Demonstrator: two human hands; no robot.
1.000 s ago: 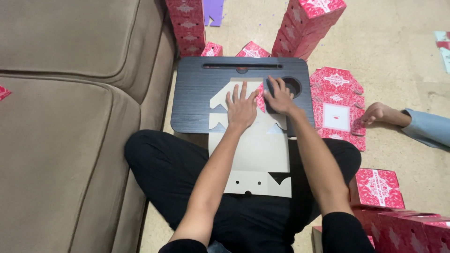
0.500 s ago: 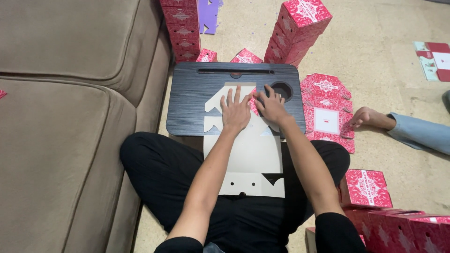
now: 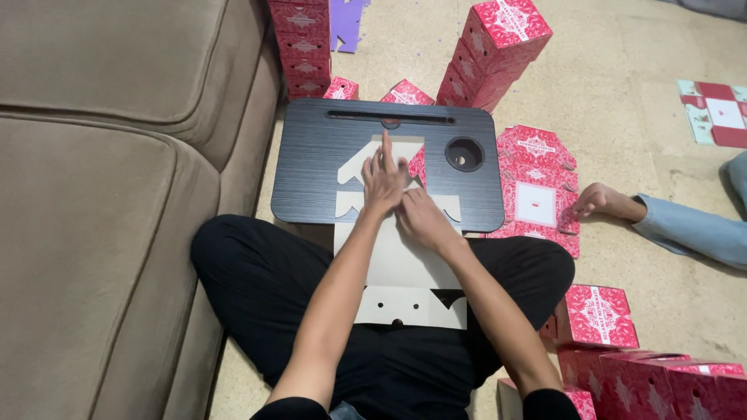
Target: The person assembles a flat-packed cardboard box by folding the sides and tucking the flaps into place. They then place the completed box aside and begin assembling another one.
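Observation:
A flat, unfolded cardboard box blank (image 3: 405, 268), plain beige side up, lies across a dark lap desk (image 3: 315, 167) and my crossed legs. My left hand (image 3: 383, 180) presses flat on the blank's upper part, fingers spread toward the desk's far edge. My right hand (image 3: 420, 218) rests on the blank just beside and below the left, fingers bent against the cardboard where a red printed flap (image 3: 418, 165) shows. Neither hand lifts anything.
A beige sofa (image 3: 109, 202) runs along the left. Stacks of red patterned boxes (image 3: 498, 50) stand beyond the desk, flat red blanks (image 3: 537, 190) lie to its right, and finished boxes (image 3: 615, 342) sit at lower right. Another person's foot (image 3: 599, 202) rests beside the blanks.
My right hand has pulled back from near the desk's round cup hole toward me, onto the blank beside the left hand. The left hand stays pressed on the cardboard.

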